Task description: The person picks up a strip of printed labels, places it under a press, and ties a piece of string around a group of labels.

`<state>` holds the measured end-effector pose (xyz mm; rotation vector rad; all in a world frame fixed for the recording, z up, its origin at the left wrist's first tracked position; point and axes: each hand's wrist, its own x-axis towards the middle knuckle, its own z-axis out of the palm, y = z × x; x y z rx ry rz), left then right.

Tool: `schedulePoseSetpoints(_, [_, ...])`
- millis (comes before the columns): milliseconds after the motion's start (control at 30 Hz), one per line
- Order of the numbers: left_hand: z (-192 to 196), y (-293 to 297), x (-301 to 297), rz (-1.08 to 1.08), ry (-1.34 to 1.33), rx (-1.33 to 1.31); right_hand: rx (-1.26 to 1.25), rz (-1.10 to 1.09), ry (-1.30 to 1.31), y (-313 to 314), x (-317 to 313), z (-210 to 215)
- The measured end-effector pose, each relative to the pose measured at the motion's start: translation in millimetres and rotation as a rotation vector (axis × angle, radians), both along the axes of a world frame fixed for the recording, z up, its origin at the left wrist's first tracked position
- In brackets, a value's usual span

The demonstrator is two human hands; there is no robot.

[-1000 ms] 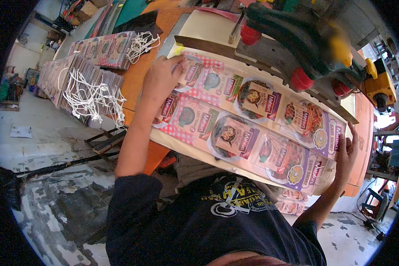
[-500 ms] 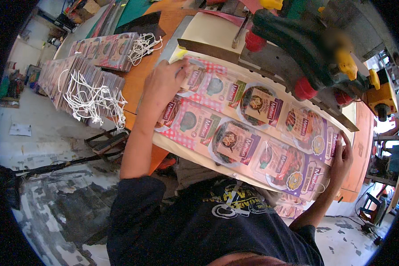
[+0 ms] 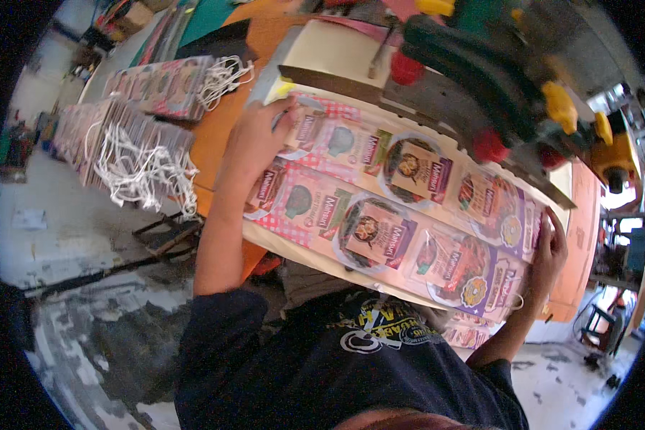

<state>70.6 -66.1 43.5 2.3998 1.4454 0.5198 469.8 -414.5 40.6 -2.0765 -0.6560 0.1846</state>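
Note:
A long printed cardboard sheet (image 3: 380,215), pink-checked and purple with food pictures, lies across the workbench under the arm of a machine. My left hand (image 3: 254,143) rests flat on its left end, fingers spread toward the far corner. At the right end, my right hand (image 3: 548,251) grips the sheet's edge, fingers curled over it. Behind the sheet sits a green machine (image 3: 480,79) with red knobs (image 3: 408,68) and yellow parts.
Stacks of finished paper bags with white cord handles (image 3: 132,147) lie on the floor and the orange bench (image 3: 218,129) at the left. More printed sheets (image 3: 466,333) show below the right end. A wet grey concrete floor (image 3: 86,322) lies beneath.
The sheet has shifted slightly toward me and to the left. My left hand slid along with its left end; my right hand keeps hold of the right edge.

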Motion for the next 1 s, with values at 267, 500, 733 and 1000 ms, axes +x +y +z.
schedulePoseSetpoints(267, [21.9,-15.1,15.8,-0.126,0.023,0.027,-0.207,-0.1,-0.243,-0.4,11.4,-1.6])
schedulePoseSetpoints(500, [14.5,-6.8,17.5,-0.138,0.068,0.064,-0.266,-0.104,-0.268,-9.0,4.1,17.0])
schedulePoseSetpoints(733, [6.9,-0.2,12.5,-0.179,0.039,0.058,-0.124,-0.12,-0.349,-12.3,8.7,-3.0])
schedulePoseSetpoints(1000, [3.2,3.0,12.2,-0.154,0.012,-0.018,-0.186,-0.155,-0.164,-14.9,12.6,5.3])
